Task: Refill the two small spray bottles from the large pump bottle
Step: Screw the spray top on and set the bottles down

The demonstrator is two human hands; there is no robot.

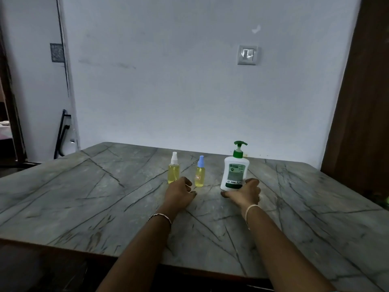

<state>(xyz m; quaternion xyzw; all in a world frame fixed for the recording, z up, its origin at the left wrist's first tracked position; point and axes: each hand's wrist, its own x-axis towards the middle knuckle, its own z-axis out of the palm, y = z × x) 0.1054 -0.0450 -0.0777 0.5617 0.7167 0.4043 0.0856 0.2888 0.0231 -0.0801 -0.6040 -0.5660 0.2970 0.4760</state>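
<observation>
Head view caught the opening step: left hand [180,191] lay empty, loosely curled beside the white-capped spray bottle [173,172]; right hand [245,193] met the pump bottle [234,173], grip unclear; a sprayer probably wanted unscrewing next

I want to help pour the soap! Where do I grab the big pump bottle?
Hold the pump bottle round its wide white body, low down, coming from the right, where the right hand is. It stands upright, and its green pump looks too thin to hold firmly.
</observation>
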